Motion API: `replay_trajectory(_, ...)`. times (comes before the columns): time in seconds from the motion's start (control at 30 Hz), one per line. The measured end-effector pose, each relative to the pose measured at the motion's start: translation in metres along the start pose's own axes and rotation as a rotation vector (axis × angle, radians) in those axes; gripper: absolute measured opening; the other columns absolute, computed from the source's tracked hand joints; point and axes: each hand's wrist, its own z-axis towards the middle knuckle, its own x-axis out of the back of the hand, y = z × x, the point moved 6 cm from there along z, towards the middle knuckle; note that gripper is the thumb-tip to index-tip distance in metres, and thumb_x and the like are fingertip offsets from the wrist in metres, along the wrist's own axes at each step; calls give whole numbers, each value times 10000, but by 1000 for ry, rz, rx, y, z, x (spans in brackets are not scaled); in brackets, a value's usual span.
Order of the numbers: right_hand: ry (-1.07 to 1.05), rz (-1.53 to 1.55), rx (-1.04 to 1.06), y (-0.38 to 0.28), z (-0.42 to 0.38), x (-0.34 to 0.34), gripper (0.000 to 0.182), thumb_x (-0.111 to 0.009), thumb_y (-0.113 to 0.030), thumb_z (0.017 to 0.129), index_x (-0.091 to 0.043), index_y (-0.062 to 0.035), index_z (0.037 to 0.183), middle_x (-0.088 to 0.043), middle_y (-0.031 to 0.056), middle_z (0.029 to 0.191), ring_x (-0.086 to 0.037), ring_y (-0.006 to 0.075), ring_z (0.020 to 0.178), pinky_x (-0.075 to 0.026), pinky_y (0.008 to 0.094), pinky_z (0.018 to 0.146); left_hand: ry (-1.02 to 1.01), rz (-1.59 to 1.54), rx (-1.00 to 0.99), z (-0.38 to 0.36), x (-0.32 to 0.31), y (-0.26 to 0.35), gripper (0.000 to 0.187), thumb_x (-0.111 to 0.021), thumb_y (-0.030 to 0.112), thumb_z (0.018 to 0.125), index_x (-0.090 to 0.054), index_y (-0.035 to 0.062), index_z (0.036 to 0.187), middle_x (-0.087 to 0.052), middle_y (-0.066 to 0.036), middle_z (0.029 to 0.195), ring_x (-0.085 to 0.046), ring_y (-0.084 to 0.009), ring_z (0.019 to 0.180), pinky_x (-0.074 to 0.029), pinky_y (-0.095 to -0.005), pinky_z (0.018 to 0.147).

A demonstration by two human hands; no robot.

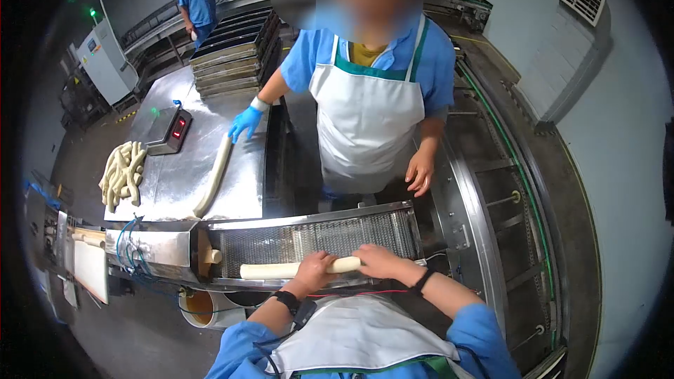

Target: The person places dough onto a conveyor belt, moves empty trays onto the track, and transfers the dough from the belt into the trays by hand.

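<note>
A long pale dough roll (270, 271) lies along the near side of a metal mesh conveyor (309, 235). My left hand (314, 271) is wrapped round the roll near its middle. At the roll's right end, my right hand (375, 261) is closed on it, fingers bent over the top. To the left, the end of another dough piece (213, 256) pokes out of a metal machine housing (154, 249) onto the belt. Part of the roll is hidden under my fingers.
Across the conveyor stands a co-worker, a gloved hand (246, 123) at a dough strip (214, 175) on the steel table (172, 182). That table also bears a dough pile (123, 175), a scale (168, 131) and stacked trays (232, 56). Below the conveyor is a white bucket (221, 312).
</note>
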Motion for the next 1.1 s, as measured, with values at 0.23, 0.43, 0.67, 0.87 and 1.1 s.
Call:
replay_trajectory(0.23,-72,-200,-5,-16,38,-37,385,-782,-200,762,-645,-42,1085,-628,168,1095,-612,365,1091,-521,493,925,0,47,155,-37,25,-27,498,-873,305,679,-692,66,1077,-650,-141,952,-649,-362,897,-537,-484,785)
replay_trajectory(0.43,-40,-193,41,-22,34,-40,344,-755,-136,740,-636,-28,1044,-654,189,1063,-641,387,1048,-538,500,880,-78,76,68,-34,17,-28,483,-845,322,722,-651,54,1074,-660,-148,950,-672,-368,875,-549,-474,757)
replay_trajectory(0.67,-99,-182,-147,28,-16,16,289,-696,-124,783,-634,-67,1059,-719,190,965,-702,397,933,-551,521,782,-258,96,162,-20,31,-16,365,-740,265,799,-619,65,1079,-698,-181,879,-697,-408,806,-558,-514,712)
replay_trajectory(0.87,-42,-272,-288,68,-89,49,229,-698,-173,791,-662,-89,1001,-724,164,887,-709,394,866,-551,522,748,-367,161,230,-29,57,-22,251,-645,218,813,-659,66,1012,-714,-199,824,-702,-413,794,-563,-517,723)
replay_trajectory(1.1,-84,-288,-377,74,-109,58,196,-710,-170,784,-687,-85,960,-732,171,919,-713,380,900,-558,516,775,-395,286,317,-61,73,-56,210,-618,212,800,-714,73,926,-726,-201,848,-714,-402,801,-568,-508,737)
